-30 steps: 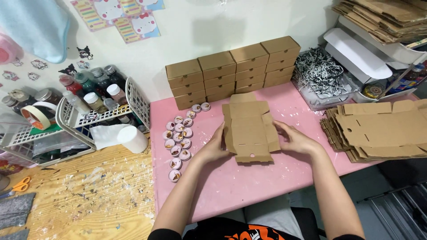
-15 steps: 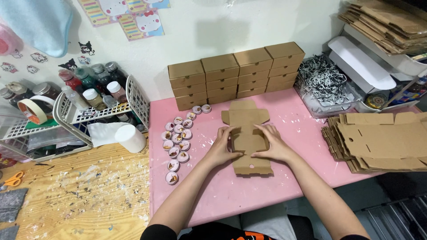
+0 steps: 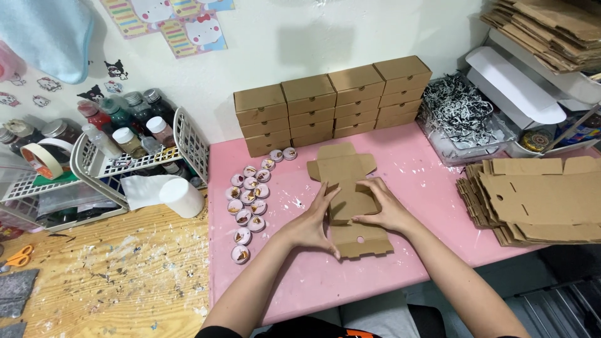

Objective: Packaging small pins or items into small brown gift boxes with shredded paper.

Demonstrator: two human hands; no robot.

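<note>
- Brown cardboard, flat and die-cut: the box blank [image 3: 348,200] lies on the pink table [image 3: 432,188], its side flaps folded up between my hands.
- My left hand [image 3: 310,224] presses flat against the blank's left wall, fingers straight and together.
- My right hand [image 3: 383,206] pushes the right wall inward, fingers extended, thumb along the lower crease.
- Left of the blank I see small round tins [image 3: 249,200] in loose rows.
- Behind it, finished boxes [image 3: 332,103] are stacked against the wall.
- To the right sits a pile of flat blanks [image 3: 538,200], with shredded paper [image 3: 460,116] in a clear tray behind.
</note>
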